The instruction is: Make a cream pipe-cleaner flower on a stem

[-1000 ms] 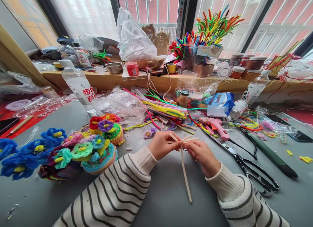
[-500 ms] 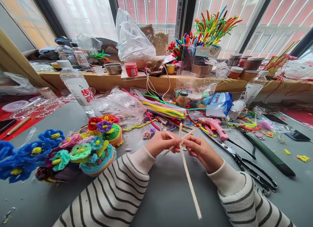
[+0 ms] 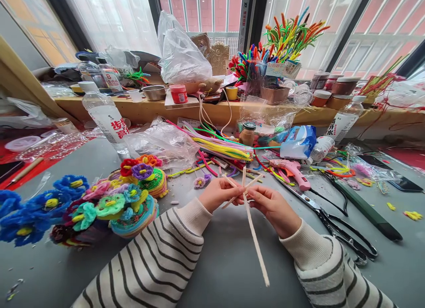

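Observation:
Both my hands meet over the grey table (image 3: 212, 263), pinching crossed cream pipe cleaners (image 3: 254, 237). My left hand (image 3: 217, 194) is closed on the crossing point from the left. From the right, my right hand (image 3: 270, 206) grips the same spot. One long cream stem trails toward me and to the right. Short ends fan upward above my fingers.
A heap of pipe-cleaner flowers (image 3: 109, 204) lies at left, with blue ones (image 3: 40, 208) further out. Scissors (image 3: 335, 228), a pink glue gun (image 3: 294, 171) and loose coloured pipe cleaners (image 3: 222, 146) lie behind and to the right. Bottles (image 3: 106, 117) and jars crowd the sill.
The cream bundle has turned in my fingers: its short ends, first pointing right, now fan upward, and the long tail has swung out to the right.

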Action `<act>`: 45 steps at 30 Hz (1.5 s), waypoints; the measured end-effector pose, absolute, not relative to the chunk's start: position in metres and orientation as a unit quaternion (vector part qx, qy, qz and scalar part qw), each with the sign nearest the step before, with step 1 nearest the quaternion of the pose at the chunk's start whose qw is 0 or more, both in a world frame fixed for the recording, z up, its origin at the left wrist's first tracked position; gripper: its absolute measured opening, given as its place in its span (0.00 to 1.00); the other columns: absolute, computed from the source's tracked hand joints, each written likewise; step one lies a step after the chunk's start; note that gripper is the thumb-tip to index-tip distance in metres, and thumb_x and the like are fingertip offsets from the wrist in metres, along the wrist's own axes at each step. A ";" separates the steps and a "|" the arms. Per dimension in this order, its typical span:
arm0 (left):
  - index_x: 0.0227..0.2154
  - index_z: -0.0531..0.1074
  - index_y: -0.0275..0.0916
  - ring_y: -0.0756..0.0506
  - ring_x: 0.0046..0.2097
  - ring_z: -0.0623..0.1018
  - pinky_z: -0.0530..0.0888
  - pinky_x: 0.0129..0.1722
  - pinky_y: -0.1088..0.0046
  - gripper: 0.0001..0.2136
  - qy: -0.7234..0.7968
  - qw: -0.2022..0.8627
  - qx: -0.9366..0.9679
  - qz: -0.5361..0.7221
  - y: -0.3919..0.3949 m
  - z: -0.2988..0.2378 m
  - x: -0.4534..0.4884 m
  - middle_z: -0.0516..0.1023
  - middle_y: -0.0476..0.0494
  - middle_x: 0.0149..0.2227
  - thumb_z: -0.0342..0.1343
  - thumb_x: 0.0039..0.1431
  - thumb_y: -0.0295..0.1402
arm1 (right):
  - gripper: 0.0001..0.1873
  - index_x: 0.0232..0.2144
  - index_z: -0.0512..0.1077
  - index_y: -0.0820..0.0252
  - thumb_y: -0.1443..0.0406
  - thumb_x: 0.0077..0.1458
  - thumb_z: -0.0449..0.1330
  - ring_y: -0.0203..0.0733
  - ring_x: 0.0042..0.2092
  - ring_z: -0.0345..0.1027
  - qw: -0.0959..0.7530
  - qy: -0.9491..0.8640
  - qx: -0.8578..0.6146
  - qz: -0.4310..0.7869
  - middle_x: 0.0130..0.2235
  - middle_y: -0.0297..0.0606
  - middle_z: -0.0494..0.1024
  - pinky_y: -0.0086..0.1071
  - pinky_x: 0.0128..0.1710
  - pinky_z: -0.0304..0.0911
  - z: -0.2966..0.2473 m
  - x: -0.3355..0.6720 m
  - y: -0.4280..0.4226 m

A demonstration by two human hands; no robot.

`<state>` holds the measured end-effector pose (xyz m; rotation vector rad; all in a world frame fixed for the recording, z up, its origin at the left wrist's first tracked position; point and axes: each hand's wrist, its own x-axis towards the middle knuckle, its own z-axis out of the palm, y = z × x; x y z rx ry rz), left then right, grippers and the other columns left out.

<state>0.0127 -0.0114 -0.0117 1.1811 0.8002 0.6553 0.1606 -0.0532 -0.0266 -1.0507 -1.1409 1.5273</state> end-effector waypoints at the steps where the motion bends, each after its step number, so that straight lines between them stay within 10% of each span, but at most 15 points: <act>1: 0.19 0.69 0.32 0.53 0.21 0.71 0.68 0.24 0.78 0.11 0.365 0.706 0.531 0.294 -0.011 -0.012 0.013 0.72 0.48 0.17 0.58 0.36 0.36 | 0.12 0.25 0.69 0.63 0.59 0.43 0.56 0.35 0.31 0.62 0.476 -0.475 -0.444 0.592 0.27 0.36 0.71 0.29 0.31 0.56 -0.027 0.160 -0.053; 19: 0.19 0.68 0.31 0.54 0.20 0.70 0.66 0.22 0.79 0.10 0.365 0.709 0.534 0.280 -0.008 -0.016 0.011 0.71 0.49 0.17 0.58 0.37 0.35 | 0.12 0.26 0.63 0.64 0.58 0.47 0.51 0.35 0.30 0.60 0.458 -0.540 -0.467 0.529 0.27 0.37 0.67 0.30 0.31 0.58 -0.032 0.155 -0.054; 32: 0.21 0.65 0.32 0.52 0.22 0.72 0.67 0.24 0.77 0.12 0.383 0.732 0.500 0.261 -0.012 -0.013 0.014 0.72 0.48 0.18 0.56 0.39 0.39 | 0.14 0.23 0.64 0.61 0.63 0.53 0.43 0.35 0.26 0.56 0.395 -0.726 -0.504 0.251 0.23 0.34 0.62 0.28 0.27 0.51 -0.026 0.154 -0.057; 45: 0.22 0.68 0.32 0.53 0.23 0.71 0.67 0.27 0.76 0.11 0.350 0.741 0.523 0.236 -0.010 -0.016 0.011 0.72 0.47 0.20 0.57 0.38 0.36 | 0.15 0.22 0.61 0.61 0.59 0.53 0.42 0.31 0.22 0.49 0.439 -0.643 -0.478 0.408 0.20 0.30 0.56 0.25 0.21 0.47 -0.037 0.156 -0.055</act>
